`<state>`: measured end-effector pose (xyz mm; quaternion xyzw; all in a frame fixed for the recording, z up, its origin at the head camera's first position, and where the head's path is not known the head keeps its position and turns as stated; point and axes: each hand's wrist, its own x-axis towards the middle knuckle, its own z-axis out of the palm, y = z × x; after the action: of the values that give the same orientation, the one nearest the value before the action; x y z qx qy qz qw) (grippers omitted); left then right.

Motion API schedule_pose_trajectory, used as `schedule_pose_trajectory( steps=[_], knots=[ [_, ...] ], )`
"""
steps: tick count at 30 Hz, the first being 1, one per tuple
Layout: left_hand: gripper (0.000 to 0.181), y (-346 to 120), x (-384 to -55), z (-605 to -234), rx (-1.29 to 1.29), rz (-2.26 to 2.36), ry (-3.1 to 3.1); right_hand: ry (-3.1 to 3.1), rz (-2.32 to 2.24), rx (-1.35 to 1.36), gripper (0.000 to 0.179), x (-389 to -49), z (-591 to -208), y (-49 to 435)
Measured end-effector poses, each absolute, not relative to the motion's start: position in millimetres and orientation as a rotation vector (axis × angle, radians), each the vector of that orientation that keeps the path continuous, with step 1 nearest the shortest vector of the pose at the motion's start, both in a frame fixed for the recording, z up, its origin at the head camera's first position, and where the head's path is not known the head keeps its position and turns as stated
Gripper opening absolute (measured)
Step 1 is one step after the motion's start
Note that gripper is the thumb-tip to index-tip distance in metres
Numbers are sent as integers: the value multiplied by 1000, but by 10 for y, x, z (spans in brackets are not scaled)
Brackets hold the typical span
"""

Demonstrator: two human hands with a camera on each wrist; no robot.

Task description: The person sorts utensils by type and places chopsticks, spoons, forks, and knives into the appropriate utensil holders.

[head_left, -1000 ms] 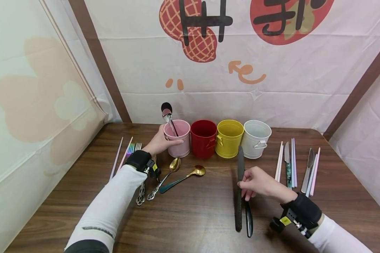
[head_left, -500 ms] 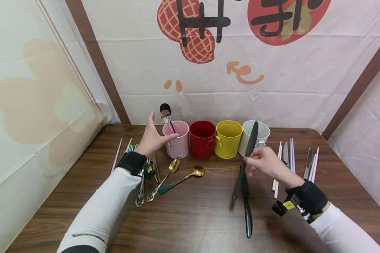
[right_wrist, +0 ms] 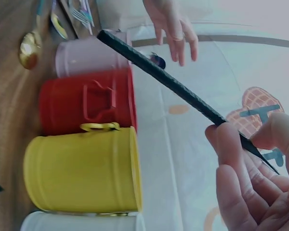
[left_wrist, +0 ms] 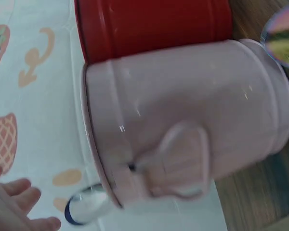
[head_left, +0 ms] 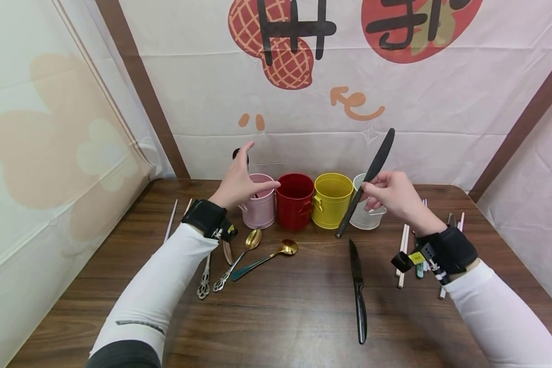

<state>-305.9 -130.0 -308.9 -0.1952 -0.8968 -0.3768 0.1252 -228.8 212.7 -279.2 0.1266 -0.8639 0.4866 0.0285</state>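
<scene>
My right hand pinches a black table knife between thumb and fingers, in the air before the white bucket. The knife tilts, its broad end up to the right; in the right wrist view its dark handle slants across. My left hand, thumb and fingers spread, is at the pink bucket and holds nothing. Spoons stand in that bucket, mostly hidden by the hand. A second knife with a black handle lies on the table below the right hand.
A red bucket and a yellow bucket stand between the pink and white ones. Two gold-bowled spoons lie at centre left. Chopsticks and knives lie at the right, partly behind the right wrist. A cloth wall rises behind.
My right hand has lifted the black table knife off the table, up and away towards the white bucket. My left hand has let go of the pink bucket's rim and spread its fingers.
</scene>
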Motion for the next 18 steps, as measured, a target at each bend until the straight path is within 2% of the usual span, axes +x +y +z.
schedule_pose_trajectory(
  steps=[9,18],
  knots=[
    [118,-924,-3096,-3273,-667,-942,-2784,-2435,1428,329,23,-2514,-2716,1939],
    [113,-785,-3173,-3374,-631,-906,-2874,-2221,1379,281,22,-2789,-2729,1687]
  ],
)
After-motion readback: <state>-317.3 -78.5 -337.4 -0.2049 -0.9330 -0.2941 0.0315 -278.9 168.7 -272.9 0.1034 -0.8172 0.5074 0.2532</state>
